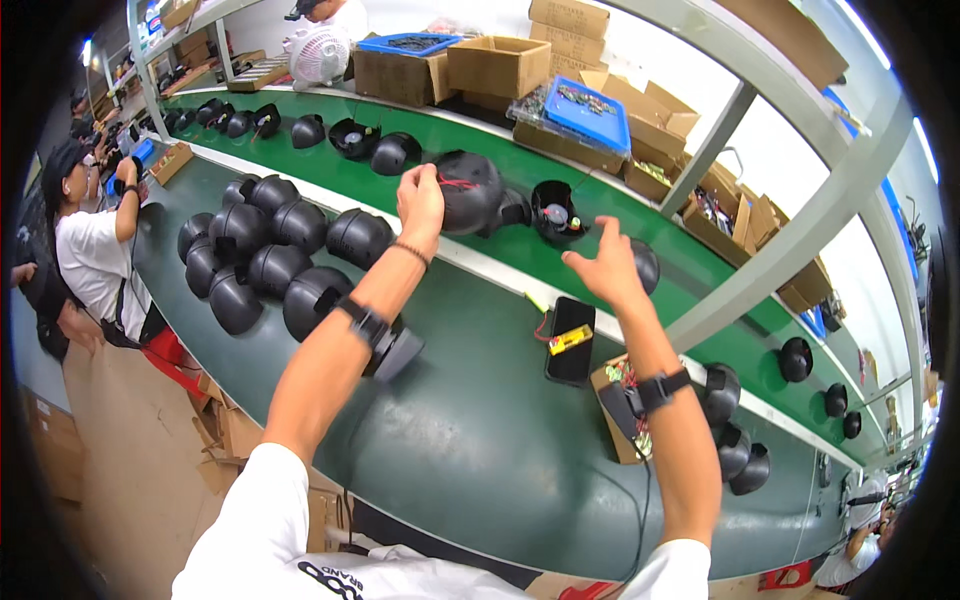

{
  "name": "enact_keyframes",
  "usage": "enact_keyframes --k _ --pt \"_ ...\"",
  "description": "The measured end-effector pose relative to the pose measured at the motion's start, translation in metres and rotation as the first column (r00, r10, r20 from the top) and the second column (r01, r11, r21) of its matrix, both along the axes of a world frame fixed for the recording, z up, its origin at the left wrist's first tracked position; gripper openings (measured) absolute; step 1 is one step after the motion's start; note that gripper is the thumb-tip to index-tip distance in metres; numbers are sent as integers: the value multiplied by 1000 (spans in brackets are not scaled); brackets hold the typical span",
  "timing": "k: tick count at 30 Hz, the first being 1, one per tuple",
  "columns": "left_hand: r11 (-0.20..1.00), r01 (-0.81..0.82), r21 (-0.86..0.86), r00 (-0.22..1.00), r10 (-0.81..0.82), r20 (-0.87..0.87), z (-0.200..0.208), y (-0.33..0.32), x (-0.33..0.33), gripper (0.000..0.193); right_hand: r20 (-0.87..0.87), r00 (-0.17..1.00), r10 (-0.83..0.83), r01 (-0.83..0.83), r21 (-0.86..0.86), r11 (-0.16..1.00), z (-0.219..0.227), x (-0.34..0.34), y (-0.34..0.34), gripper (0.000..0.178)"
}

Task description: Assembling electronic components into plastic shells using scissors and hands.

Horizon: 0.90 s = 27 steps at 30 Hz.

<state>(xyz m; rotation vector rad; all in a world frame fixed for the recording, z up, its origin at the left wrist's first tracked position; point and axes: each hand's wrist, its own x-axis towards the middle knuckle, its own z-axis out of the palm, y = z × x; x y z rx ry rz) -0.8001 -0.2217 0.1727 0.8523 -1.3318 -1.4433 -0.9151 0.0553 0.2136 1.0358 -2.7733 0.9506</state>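
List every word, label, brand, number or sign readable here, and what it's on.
White shirt of the wearer: dark lettering on the front, not copied out here.
Stacked cardboard boxes: printing, too small to read reliably.
Black shell at the left hand: no readable text.

black domed shell (472,208) | rounded, smooth outside | red wires (458,183) at upper left | gripped by left hand (420,203) | over green belt (540,266), near edge
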Motion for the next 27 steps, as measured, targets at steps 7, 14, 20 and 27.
enact_keyframes --k 7,14,20,27 --pt "952 -306 -5 926 299 231 -52 -87 -71 56 110 993 -39 32 65 997 -50 -65 -38 68" --pt "988 -151 -21 955 151 255 -64 -97 -74 70 34 989 -143 142 16 990 -37 -50 -38 32" --pt "849 -274 -452 864 424 271 -26 -53 -39 78 -9 995 -96 95 -14 995 -24 -17 -18 31" --pt "801 595 -69 780 -556 286 -19 136 85 79 141 980 137 -78 -358 931 -3 101 45 23"
